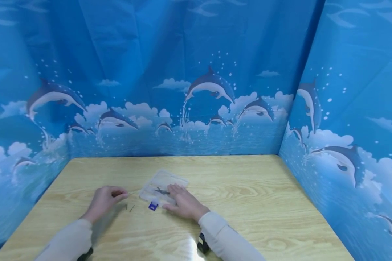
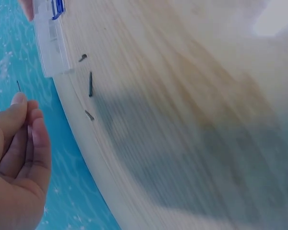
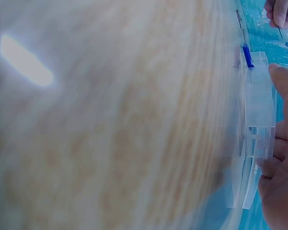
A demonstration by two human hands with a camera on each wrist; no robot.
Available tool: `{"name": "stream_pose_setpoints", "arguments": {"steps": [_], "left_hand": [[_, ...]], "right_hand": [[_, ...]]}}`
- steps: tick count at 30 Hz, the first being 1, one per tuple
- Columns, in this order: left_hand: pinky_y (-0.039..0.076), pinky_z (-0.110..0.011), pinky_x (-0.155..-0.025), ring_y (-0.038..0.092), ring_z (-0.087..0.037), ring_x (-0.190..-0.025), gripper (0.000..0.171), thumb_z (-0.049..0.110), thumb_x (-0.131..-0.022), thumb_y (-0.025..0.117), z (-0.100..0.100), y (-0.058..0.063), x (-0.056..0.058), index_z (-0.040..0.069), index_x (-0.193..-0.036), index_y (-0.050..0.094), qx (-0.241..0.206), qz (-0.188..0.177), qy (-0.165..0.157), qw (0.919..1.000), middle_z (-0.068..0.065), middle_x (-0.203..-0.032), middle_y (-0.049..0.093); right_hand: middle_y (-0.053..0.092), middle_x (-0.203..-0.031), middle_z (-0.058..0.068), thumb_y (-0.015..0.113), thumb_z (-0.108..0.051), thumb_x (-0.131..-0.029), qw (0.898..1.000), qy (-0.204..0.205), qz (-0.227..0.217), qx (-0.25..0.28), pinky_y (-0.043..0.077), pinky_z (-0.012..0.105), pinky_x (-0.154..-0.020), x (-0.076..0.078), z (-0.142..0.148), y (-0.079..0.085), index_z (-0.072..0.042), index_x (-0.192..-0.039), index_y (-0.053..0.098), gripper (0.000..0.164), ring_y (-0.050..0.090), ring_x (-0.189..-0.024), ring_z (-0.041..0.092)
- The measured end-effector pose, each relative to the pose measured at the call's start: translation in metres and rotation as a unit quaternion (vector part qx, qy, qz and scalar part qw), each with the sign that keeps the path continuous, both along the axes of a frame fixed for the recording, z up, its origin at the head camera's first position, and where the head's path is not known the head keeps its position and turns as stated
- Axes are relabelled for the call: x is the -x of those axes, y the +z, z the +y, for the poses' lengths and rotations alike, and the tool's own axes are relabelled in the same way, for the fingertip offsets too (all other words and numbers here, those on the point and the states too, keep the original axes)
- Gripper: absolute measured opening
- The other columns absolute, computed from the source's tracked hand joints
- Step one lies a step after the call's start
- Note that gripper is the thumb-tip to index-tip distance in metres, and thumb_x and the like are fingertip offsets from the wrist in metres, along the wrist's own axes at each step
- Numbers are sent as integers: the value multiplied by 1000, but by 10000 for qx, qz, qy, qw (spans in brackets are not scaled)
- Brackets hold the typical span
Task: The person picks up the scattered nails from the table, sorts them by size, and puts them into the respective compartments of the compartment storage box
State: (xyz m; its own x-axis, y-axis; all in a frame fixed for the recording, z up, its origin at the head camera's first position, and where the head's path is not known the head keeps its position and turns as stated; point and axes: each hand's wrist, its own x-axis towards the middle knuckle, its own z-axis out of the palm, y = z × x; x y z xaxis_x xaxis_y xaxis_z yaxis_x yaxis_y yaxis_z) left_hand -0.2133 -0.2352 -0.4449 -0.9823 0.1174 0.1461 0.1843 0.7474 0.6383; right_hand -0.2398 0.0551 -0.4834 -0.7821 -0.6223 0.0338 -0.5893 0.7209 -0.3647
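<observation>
My left hand (image 1: 104, 201) pinches a thin, pin-like piece (image 2: 18, 86) between thumb and fingertips, above the table to the left of a clear plastic box (image 1: 164, 177). Its exact kind is too small to tell. My right hand (image 1: 184, 201) rests on the right side of this box, fingers stretched over it and covering part of it. Several dark slim pieces (image 1: 162, 191), looking like nails or screws, lie in the box beside the right fingertips. A blue latch (image 1: 153, 206) is at the box's near edge.
On the wooden table (image 1: 248, 203), a dark nail-like piece (image 2: 90, 84) lies between two short screw-like ones, left of the box. A blue dolphin-print curtain (image 1: 143, 72) stands along the back and right edges. Light glares off the near table edge.
</observation>
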Motion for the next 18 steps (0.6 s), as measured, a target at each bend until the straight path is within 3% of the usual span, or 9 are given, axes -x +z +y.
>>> {"name": "stream_pose_setpoints", "arguments": {"steps": [11,18], "left_hand": [[53,-28,-64,62,-13,-72,7,10,-86,70,23,-3,18,4,-89,73,-162,-199,-44,9997,-5,-83,71],[52,-28,-66,62,-12,-74,7,9,-87,69,33,-9,29,4,-90,73,-229,-233,-375,9988,-3,-84,71]], "right_hand": [[30,-153,16,45,-53,-97,10000,2,7,10,16,40,-118,-2,-1,3,-1,-147,31,74,24,-144,28],[29,-154,15,44,-55,-97,10000,-48,-27,-28,16,39,-118,-1,-1,1,-2,-147,30,75,23,-144,27]]}}
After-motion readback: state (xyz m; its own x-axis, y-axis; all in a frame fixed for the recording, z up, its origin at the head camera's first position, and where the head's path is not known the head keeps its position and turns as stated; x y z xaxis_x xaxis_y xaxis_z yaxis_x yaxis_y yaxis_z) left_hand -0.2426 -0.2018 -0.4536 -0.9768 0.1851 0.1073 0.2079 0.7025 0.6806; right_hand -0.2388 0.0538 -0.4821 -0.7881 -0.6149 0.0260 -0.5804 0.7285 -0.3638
